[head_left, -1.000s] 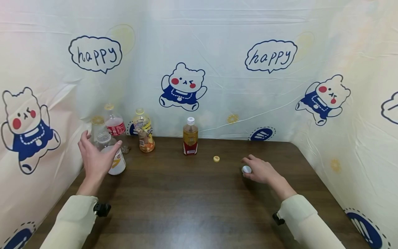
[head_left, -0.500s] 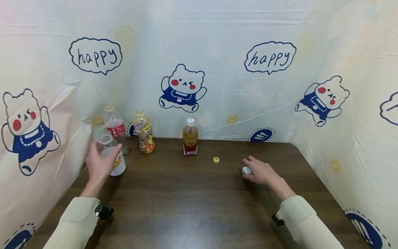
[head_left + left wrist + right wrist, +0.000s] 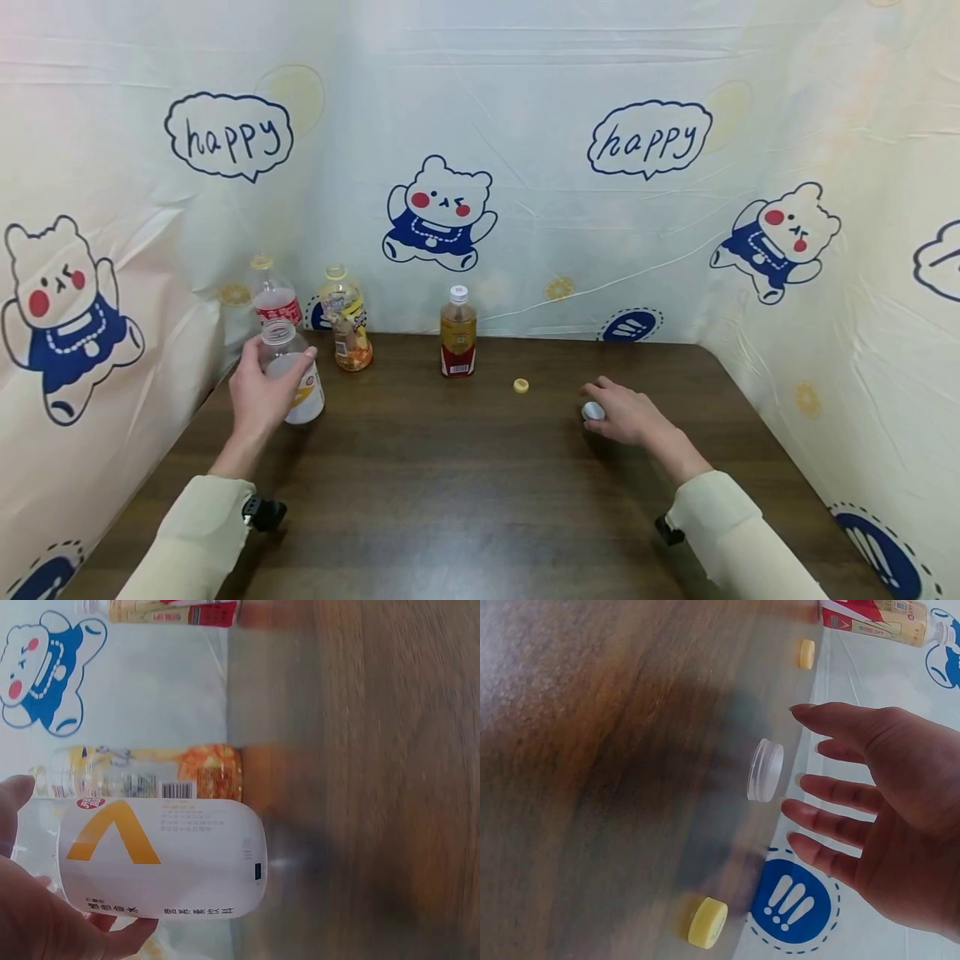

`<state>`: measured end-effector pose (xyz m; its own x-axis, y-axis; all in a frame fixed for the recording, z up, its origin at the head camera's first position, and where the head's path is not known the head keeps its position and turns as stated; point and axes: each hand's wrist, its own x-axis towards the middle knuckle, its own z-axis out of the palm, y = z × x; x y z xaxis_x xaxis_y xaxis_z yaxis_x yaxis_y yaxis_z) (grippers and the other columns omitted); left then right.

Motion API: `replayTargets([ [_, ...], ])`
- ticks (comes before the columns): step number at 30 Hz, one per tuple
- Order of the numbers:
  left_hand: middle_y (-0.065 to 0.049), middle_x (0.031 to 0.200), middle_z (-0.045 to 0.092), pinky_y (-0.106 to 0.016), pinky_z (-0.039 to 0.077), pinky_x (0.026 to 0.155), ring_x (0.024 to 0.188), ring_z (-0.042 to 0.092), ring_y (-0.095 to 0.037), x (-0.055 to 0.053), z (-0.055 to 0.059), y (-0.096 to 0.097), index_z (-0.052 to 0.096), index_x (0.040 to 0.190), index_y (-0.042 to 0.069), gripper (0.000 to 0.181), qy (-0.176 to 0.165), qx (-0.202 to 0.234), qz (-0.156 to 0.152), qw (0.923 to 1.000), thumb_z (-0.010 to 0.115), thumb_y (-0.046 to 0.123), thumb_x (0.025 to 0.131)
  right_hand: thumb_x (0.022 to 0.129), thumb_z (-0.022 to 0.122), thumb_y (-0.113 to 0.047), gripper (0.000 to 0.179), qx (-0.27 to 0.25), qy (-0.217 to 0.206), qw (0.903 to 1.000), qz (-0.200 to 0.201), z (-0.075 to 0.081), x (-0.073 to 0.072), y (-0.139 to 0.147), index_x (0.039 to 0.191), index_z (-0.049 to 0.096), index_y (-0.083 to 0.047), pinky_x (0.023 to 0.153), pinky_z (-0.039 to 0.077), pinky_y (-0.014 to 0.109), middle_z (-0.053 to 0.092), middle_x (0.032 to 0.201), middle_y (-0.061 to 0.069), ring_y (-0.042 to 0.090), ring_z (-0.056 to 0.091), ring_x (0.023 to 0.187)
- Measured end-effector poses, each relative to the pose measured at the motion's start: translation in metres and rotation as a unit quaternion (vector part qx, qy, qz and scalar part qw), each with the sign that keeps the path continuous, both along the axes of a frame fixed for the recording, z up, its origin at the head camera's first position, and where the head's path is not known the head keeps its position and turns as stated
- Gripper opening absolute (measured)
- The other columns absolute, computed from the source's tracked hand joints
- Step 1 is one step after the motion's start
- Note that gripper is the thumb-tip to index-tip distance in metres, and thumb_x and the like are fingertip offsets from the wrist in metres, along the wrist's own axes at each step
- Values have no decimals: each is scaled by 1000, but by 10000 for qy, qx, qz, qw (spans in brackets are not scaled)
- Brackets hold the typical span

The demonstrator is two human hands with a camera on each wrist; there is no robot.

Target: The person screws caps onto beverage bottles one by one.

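My left hand point(image 3: 262, 392) grips an uncapped plastic bottle point(image 3: 310, 402) round its upper body. This bottle has a white label with an orange chevron, plain in the left wrist view, and stands nearly upright. On the right, my right hand point(image 3: 900, 817) is over the table with fingers loosely extended and holding nothing. Just off its fingertips, a white bottle cap point(image 3: 765, 771) lies on the table. A yellow cap point(image 3: 707, 924) shows lower in the right wrist view; the hand hides it in the head view. Another small yellow cap point(image 3: 521, 386) lies left of the right hand.
Along the back stand a capped tea bottle point(image 3: 458, 337), an open bottle with a yellow patterned label point(image 3: 347, 329) and an open bottle with a red label point(image 3: 276, 307), partly behind the held one. A printed curtain point(image 3: 540, 233) rises behind the brown table point(image 3: 450, 500).
My left hand has come down onto the white-labelled bottle, taken hold of it and shifted it to the right. The right hand stays where it was, over the white cap.
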<state>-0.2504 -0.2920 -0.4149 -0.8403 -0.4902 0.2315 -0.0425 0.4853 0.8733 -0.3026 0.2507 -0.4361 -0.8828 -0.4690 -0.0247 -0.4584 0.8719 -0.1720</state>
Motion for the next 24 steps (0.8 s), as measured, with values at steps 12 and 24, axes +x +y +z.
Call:
replayTargets([
  [12,-23,149,50,-67,39,107,137,47,-42,3,12,36,39,152,11,81,446,-252,-882,9948,76,49,91,91,78,-26,51,-5,-36,10000,-41,-1,-1,-2,136,60,-11,71,54,48,58,123,11,25,62,97],
  [24,-19,143,55,-68,48,96,124,58,-41,3,22,73,40,149,13,80,461,-293,-1585,9858,73,55,90,89,79,-28,52,172,-135,9997,-101,-7,-6,-7,135,60,-12,79,56,53,56,123,11,27,61,102],
])
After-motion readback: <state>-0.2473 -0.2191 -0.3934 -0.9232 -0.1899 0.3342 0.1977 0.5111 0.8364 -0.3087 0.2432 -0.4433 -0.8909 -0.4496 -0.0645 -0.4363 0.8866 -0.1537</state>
